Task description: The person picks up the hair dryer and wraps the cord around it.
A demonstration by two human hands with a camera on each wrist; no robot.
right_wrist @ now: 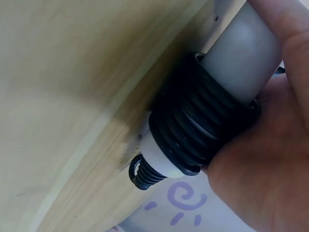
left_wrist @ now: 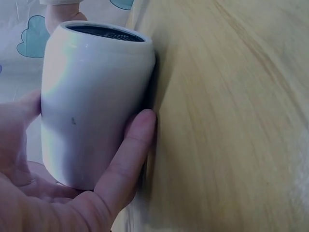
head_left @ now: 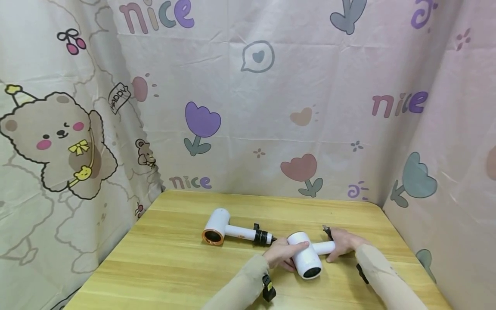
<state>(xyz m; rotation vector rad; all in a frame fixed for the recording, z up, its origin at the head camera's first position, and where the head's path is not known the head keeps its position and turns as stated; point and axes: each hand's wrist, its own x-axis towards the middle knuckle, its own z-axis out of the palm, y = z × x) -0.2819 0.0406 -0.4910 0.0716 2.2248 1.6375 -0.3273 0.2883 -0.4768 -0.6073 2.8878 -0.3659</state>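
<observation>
A white hair dryer (head_left: 308,259) lies low over the wooden table, its dark-grilled end facing the near edge. My left hand (head_left: 280,253) holds its barrel (left_wrist: 91,111), thumb on one side and fingers on the other. Around the handle (right_wrist: 246,53) curls my right hand (head_left: 344,242), close to the black cord (right_wrist: 198,116) wound in coils there. The plug (head_left: 326,228) pokes out past the right hand. Left of the hands, a second white hair dryer (head_left: 219,220) with an orange-copper rim rests on the table, its own cord wound on the handle's end.
The wooden table (head_left: 155,258) has a patterned curtain (head_left: 255,107) behind it and at both sides. Its right edge runs near the right forearm. The second dryer's handle end lies close to the left hand.
</observation>
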